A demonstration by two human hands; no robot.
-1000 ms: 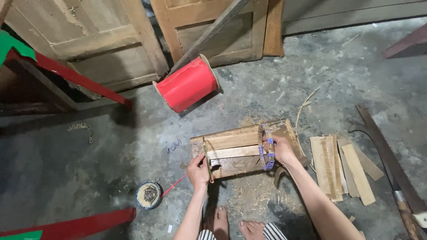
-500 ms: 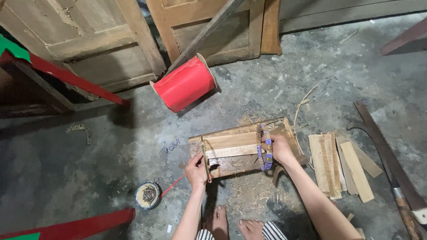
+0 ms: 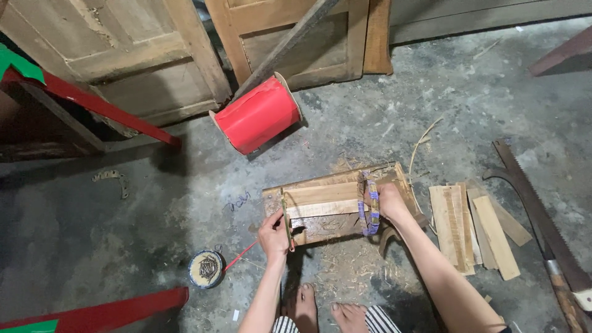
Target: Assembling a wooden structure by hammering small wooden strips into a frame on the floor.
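Note:
A small wooden board assembly (image 3: 327, 206) lies on the concrete floor in front of me, with pale slats across it. My left hand (image 3: 273, 234) grips its left end, fingers closed around a thin upright strip with a red string (image 3: 240, 254) trailing from it. My right hand (image 3: 385, 202) holds the right end, closed on a ring wrapped in purple and blue band (image 3: 369, 206). Sawdust and shavings lie under the board. My bare feet (image 3: 327, 311) are just below it.
A big red spool (image 3: 258, 116) lies behind the board, near old wooden doors (image 3: 123, 49). A round tin of nails (image 3: 206, 269) sits left of my left hand. Cut wooden slats (image 3: 468, 225) and a hand saw (image 3: 542, 222) lie right. Red bars (image 3: 105, 105) stand left.
The view has shifted slightly; both hands keep their hold on the board's two ends, with no clear movement of the board.

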